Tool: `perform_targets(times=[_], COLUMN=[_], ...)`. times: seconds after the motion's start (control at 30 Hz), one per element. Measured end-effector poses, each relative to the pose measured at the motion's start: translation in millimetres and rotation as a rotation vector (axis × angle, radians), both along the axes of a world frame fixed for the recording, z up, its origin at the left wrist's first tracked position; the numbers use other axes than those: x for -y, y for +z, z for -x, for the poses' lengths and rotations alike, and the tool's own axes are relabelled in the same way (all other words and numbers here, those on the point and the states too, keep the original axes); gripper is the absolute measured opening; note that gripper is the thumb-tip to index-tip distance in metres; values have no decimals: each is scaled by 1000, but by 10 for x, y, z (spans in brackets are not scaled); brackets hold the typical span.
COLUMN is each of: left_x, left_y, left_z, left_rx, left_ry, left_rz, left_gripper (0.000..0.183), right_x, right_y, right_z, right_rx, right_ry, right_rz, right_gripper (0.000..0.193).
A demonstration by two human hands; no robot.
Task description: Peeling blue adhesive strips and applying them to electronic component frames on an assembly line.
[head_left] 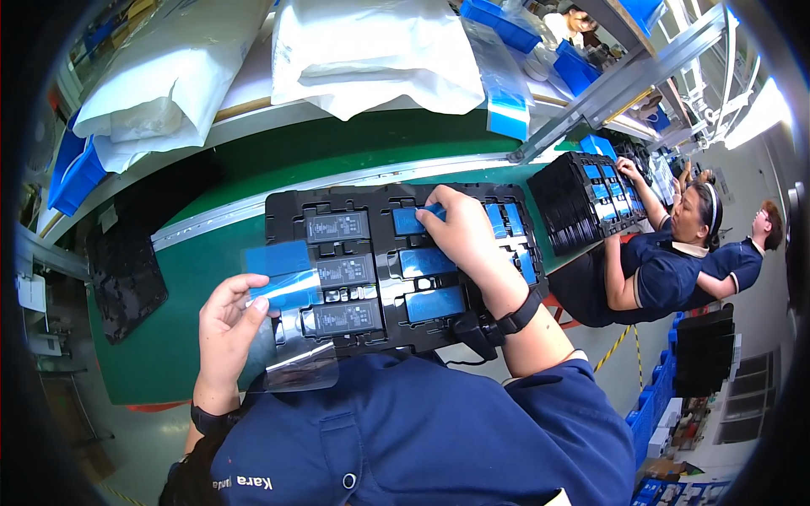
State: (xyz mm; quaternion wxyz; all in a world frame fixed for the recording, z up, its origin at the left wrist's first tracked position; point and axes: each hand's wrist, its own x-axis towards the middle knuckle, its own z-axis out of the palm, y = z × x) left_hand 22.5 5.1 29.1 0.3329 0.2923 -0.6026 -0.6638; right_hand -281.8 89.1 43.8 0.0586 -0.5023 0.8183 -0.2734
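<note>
A black moulded plastic tray [385,291] lies before me with flat rectangular batteries in its pockets. Bare black printed faces show on the batteries [337,226] of the left column; those in the middle and right columns carry blue film. My left hand [224,325] pinches a clear sheet with blue film strips [291,288], which overlaps the tray's left edge and hangs toward my body. At the top of the middle column, thumb and forefinger of my right hand [460,232] close on the edge of a blue film piece [407,222] over a battery.
The tray rests on a green-topped bench [198,278]. White bags [371,63] sit on the shelf above. A black tray [126,278] lies at left. To the right stands a tray stack [561,211], where a co-worker [666,253] reaches; another person is behind.
</note>
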Motion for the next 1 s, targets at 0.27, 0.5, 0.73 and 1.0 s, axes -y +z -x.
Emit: perform_targets(times=[0.27, 0.5, 0.73, 1.0], left_x=[-17, -4, 23, 58], left_y=[10, 3, 3, -3], left_z=[-24, -21, 7, 25], left_rx=[4, -7, 27, 98], left_ry=[6, -5, -13, 7], left_rz=[-7, -22, -9, 40], left_gripper=[23, 24, 24, 24], right_x=[-127, -325, -380, -326], right_y=[246, 151, -48, 14], right_z=[-98, -72, -55, 46], right_rx=[-219, -130, -203, -177], right_ry=[-68, -32, 28, 51], right_rz=[15, 85, 92, 5], right_gripper=[39, 19, 29, 32])
